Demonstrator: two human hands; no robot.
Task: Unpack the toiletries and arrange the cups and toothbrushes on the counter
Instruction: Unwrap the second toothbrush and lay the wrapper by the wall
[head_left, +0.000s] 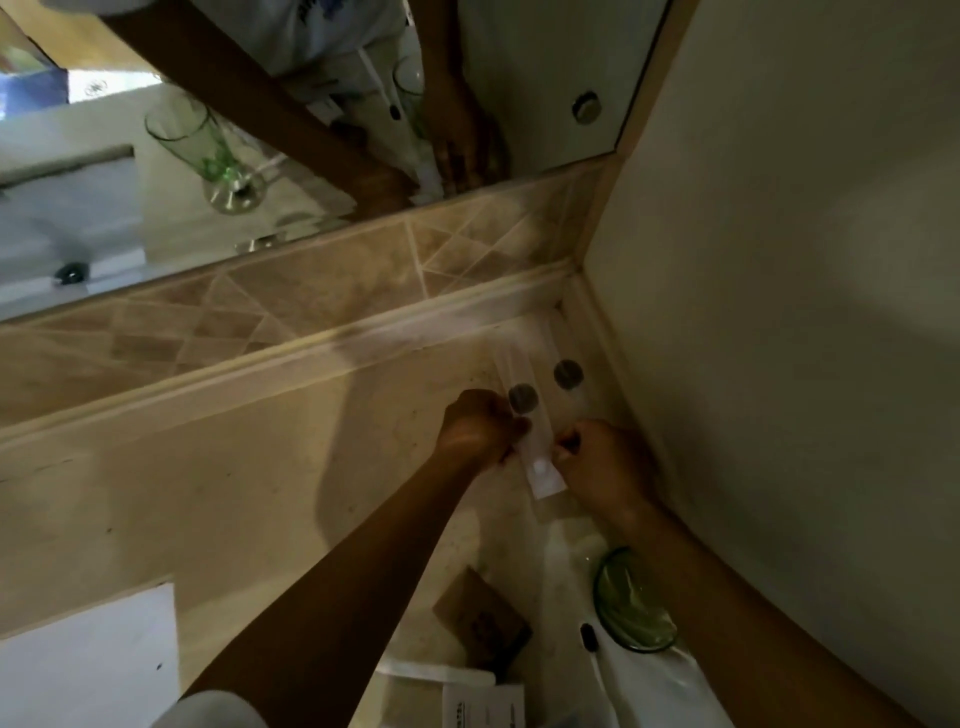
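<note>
Both hands work at the far right corner of the bench (218, 499), near the wall: left hand (478, 428) and right hand (597, 462) each pinch a side of a long clear sleeve pack (535, 452) with a white end tab, likely a wrapped toothbrush, though blur hides what is inside; left grip is curled tight on the pack's left edge, right grip pinches the right edge with thumb and fingertips, so both are clamped on the same pack; a second similar pack (566, 364) with a dark round sticker lies just beside it, toward the corner, flat on the bench; a green-tinted glass cup (631, 608) sits near the right forearm, close to the wall, and looks to have a plastic wrap around or beside it, can't tell which; a brown card packet (478, 613) and white paper items (483, 701) lie nearer the camera. Handling guess: pack is very light, thin film, slippery and floppy, the stiff part being whatever is inside, so hold near the white tab or seam and pull the edges apart rather than squeeze the middle; glass cup is fragile, heavier, smooth, best taken round the body and kept clear of the elbows; mirror (156, 156) above shows another green glass reflected
</note>
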